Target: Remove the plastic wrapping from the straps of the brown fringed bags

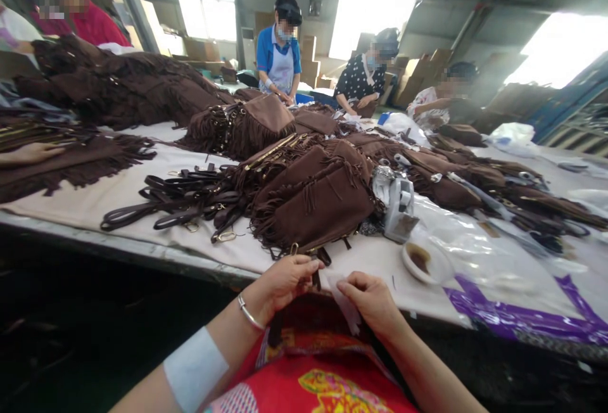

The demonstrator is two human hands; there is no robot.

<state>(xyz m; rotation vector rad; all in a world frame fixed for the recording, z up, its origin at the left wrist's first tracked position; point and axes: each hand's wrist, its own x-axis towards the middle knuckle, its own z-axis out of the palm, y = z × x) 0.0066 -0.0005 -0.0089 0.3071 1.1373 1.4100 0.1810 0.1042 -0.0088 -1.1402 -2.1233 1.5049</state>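
Just off the table's front edge, my left hand [289, 277] pinches a dark brown strap [316, 279] whose metal clasp [294, 248] shows above the fingers. Beside it, my right hand [368, 299] has thumb and fingers closed on a strip of thin white paper or tissue [346, 304] that hangs down. Directly beyond both hands lies a brown fringed bag [313, 204], its near edge close to the strap. Whether the strap is joined to that bag I cannot tell.
Loose dark straps [190, 201] lie left of the bag. More fringed bags [256, 121] are heaped behind. To the right are a tape dispenser [401, 210], a small dish of brown liquid [425, 261] and clear plastic with purple tape [513, 311]. A co-worker's hand [33, 153] rests at far left.
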